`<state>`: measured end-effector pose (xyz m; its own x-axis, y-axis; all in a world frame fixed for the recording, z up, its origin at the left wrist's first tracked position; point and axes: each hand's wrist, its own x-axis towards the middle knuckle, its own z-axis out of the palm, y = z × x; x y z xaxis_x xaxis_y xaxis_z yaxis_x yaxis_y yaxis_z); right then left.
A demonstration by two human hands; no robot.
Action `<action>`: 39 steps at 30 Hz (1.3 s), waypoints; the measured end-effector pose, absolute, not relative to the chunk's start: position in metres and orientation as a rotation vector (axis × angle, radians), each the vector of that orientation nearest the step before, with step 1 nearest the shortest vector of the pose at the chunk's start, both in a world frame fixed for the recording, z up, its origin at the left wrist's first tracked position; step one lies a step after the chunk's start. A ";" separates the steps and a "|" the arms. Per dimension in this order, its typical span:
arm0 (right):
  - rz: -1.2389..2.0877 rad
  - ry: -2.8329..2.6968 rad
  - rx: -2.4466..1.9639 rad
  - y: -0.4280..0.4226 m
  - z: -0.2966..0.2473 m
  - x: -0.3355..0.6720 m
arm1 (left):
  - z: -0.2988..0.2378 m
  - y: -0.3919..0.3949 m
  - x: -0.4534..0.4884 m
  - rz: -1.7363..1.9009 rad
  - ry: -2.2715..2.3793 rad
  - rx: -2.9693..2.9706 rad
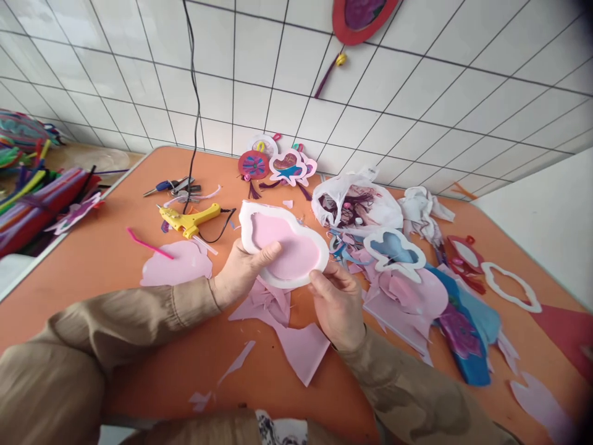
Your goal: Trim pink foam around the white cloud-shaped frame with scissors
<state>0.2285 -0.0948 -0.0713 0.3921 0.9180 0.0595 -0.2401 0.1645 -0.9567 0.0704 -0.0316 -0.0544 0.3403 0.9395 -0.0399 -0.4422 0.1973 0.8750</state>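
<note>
Between my two hands is a gourd-shaped foam piece (pixel 287 247) with a raised white rim and a pink middle, held above the table. My left hand (pixel 238 272) grips its left side, thumb lying on the pink face. At the lower right edge, my right hand (pixel 340 303) pinches the rim between thumb and fingers. Under the piece lie pink foam scraps (pixel 303 349). Left of it sits a yellow hot glue gun (pixel 189 219) with a black cord, near a pink foam sheet (pixel 178 262) and a bright pink pipe cleaner (pixel 151 243).
Finished tasselled ornaments (pixel 254 165) lean by the tiled wall. A white plastic bag (pixel 384 207) holds dark tassels. To the right are a white cloud-shaped frame (pixel 393 256), a white foam outline (pixel 512 287) and blue foam (pixel 477 364). Keys (pixel 173 185) lie at the back left.
</note>
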 end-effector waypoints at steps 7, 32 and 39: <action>1.156 -0.742 -1.076 -0.095 -0.064 0.229 | -0.033 -0.040 0.071 1.069 0.731 0.949; 0.951 -0.796 -1.089 -0.103 -0.068 0.227 | -0.048 -0.030 0.071 1.043 0.593 0.806; 0.982 -0.790 -1.078 -0.103 -0.067 0.228 | -0.037 -0.030 0.069 1.110 0.559 0.865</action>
<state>0.2284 -0.1029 -0.0666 0.3717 0.9266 0.0560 -0.2534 0.1594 -0.9541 0.0691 -0.0301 -0.0374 0.3647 0.9308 0.0264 -0.5328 0.1854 0.8257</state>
